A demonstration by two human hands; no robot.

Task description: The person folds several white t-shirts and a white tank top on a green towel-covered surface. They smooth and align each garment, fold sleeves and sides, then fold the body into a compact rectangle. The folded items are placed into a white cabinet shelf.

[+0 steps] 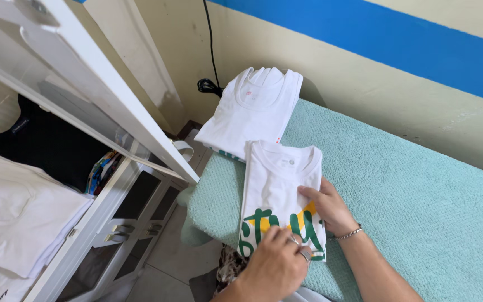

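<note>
Shirt [278, 190], folded into a narrow white rectangle with a green and yellow print on its lower half, lying flat near the left edge of the padded board [420, 212]. Soft knit cotton, limp, ribbed at the round collar, smooth under the palms. Left hand [275, 265] spread flat and empty on the printed end, rings on two fingers; right hand [325, 207] likewise flat and empty, fingertips pressing the shirt's right edge, thin bracelet at the wrist.

Likely trouble: folds slipping open if lifted from one end only, since nothing but its own weight keeps the layers together; also sliding off the board's near edge, close as it lies.

Just beyond, touching at the collar, stack of plain white folded shirts [252, 109] overhanging the board's corner, apt to tip if nudged. Board cover of pale teal terry, nubby and grippy. Further left, white cupboard with open glazed door [102, 89], shelves holding more folded cloth, white and black.
</note>
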